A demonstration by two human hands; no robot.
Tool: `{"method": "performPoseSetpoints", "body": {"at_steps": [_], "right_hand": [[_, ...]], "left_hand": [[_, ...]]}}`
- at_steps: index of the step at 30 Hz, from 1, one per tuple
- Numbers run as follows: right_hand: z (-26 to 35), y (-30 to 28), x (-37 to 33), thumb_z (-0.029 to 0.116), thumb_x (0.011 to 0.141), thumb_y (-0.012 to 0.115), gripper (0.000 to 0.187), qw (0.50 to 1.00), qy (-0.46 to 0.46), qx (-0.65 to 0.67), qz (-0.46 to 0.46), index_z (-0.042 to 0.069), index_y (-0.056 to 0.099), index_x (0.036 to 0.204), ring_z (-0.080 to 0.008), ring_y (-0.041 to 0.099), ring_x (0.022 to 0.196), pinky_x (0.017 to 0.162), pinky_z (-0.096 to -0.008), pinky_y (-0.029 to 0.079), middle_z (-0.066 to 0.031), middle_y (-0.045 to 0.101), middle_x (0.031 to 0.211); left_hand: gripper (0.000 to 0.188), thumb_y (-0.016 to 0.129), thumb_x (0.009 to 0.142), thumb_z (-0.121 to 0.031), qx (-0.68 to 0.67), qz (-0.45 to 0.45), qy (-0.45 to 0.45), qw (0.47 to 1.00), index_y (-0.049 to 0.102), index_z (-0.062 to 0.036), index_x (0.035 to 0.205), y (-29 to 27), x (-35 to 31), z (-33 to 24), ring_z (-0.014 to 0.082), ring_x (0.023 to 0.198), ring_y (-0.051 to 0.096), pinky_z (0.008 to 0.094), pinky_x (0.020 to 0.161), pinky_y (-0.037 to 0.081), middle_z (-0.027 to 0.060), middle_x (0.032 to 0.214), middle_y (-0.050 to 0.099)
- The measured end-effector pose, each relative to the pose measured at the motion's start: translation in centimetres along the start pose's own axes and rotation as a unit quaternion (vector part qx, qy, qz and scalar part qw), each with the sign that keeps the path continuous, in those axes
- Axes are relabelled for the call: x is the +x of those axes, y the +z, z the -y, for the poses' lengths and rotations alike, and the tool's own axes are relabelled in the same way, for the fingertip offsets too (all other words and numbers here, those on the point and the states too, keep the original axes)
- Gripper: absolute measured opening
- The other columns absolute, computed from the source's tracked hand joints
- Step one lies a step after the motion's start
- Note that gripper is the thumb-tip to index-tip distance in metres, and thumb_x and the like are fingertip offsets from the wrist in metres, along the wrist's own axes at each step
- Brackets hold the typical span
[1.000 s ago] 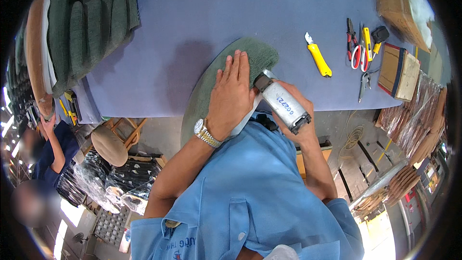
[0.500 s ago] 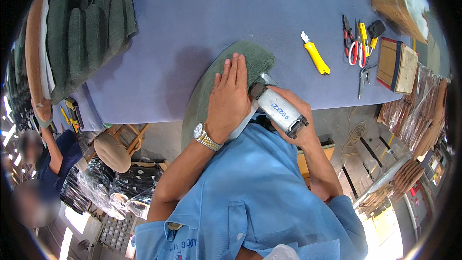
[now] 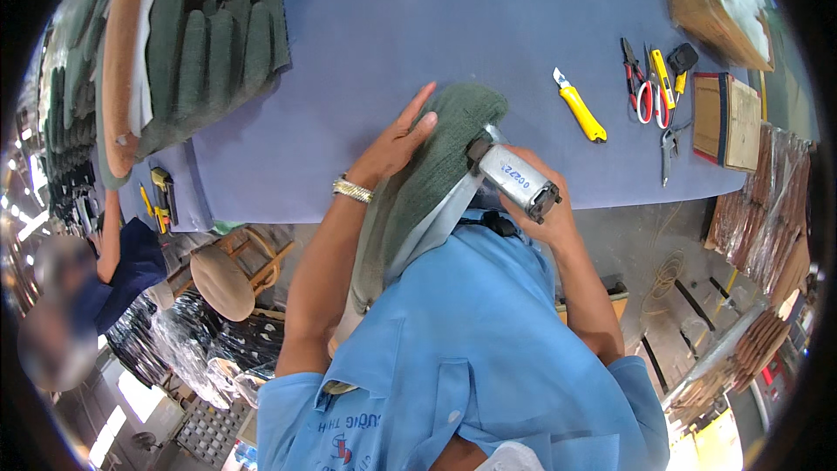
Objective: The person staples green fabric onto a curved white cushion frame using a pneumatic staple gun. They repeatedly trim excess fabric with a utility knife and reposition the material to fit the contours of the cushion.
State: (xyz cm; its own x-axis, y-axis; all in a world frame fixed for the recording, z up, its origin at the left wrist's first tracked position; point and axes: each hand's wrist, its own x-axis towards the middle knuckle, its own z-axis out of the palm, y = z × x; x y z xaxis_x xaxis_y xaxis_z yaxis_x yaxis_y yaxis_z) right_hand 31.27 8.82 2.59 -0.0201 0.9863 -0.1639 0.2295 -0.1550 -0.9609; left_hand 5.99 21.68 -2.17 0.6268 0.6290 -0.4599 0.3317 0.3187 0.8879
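Observation:
A long green upholstered pad (image 3: 453, 126) with a curved outer end stands at the table's front edge and reaches down against my body. Pale fabric shows along its right side. My left hand (image 3: 397, 144), below a wristwatch, is at the pad's left edge with its fingers stretched out, holding nothing. My right hand (image 3: 554, 196) is wrapped round a silver pneumatic staple gun (image 3: 514, 179) with dark end caps. The gun's nose meets the pad's right edge; the exact contact point is too small to make out. Most of the right hand's fingers are hidden behind the gun.
A yellow-handled knife (image 3: 580, 109) lies right of the pad. Red-handled pliers (image 3: 629, 70), scissors (image 3: 645, 100) and other tools lie beyond it. At far right stand boxes (image 3: 728, 122). Green cushions (image 3: 205, 61) fill the back left. Another person's arm (image 3: 109, 240) shows at left.
My left hand has come off the pad's top face to its left edge, and the pad now stands more on edge. The staple gun stays at the right edge. The whole view has shifted slightly.

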Motion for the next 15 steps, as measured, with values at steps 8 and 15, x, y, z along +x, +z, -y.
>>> {"method": "performPoseSetpoints", "body": {"at_steps": [8, 15], "right_hand": [[-1.5, 0.3, -0.7, 0.006, 0.075, 0.077, 0.060, 0.998, -0.056, -0.003, -0.022, 0.008, 0.064, 0.134, -0.0351, 0.073, 0.107, 0.091, -0.0363, 0.056, -0.0154, 0.072, 0.119], [-0.5, 0.3, -0.4, 0.004, 0.075, 0.077, 0.060, 0.999, -0.026, 0.012, -0.019, 0.006, 0.064, 0.133, -0.0326, 0.073, 0.107, 0.092, -0.0356, 0.056, -0.0156, 0.073, 0.119]], "left_hand": [[0.072, 0.028, 0.110, -0.060, 0.163, -0.027, -0.012, 0.986, 0.021, -0.0176, 0.169, 2.6, -2.4, -0.1, 0.0346, 0.163, 0.001, 0.0559, 0.128, 0.001, 0.0156, 0.176, 0.009], [0.086, 0.063, 0.101, -0.038, 0.333, -0.071, 0.039, 0.940, 0.017, -0.0071, 0.167, 5.6, -4.0, -3.0, 0.0422, 0.159, 0.016, 0.0551, 0.127, 0.019, 0.0278, 0.170, 0.019]]}}
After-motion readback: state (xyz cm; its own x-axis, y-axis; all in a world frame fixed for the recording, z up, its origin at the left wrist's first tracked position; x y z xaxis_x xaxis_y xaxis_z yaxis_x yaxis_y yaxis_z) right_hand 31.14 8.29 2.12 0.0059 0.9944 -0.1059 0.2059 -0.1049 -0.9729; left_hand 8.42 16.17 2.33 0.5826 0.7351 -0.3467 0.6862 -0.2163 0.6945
